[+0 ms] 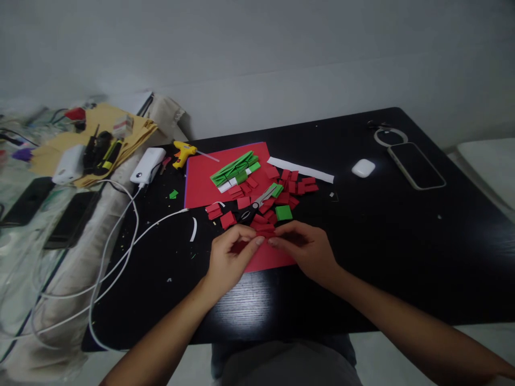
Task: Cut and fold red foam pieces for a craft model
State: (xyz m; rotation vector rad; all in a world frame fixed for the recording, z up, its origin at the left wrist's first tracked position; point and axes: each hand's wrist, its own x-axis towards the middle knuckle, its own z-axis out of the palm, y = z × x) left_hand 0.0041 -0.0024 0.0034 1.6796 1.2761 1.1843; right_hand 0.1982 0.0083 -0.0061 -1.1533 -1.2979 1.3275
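Between the fingertips of both hands is a small folded piece of red paper (264, 234). My left hand (231, 254) pinches its left end and my right hand (308, 249) its right end, both just above a red paper sheet (271, 259). Right beyond the fingers lie scissors (257, 205) among many folded red paper pieces (295, 185). A green folded square (284, 213) rests near my right hand. Farther back, a row of folded green strips (235, 169) sits on a larger red sheet (197, 187).
A yellow glue gun (184, 154) and a white power bank (148, 165) with cables stand at the left. A white paper strip (301, 169) lies behind the pieces. Toward the right are a white earbud case (363, 168) and a phone (416, 166). Clutter covers the left side.
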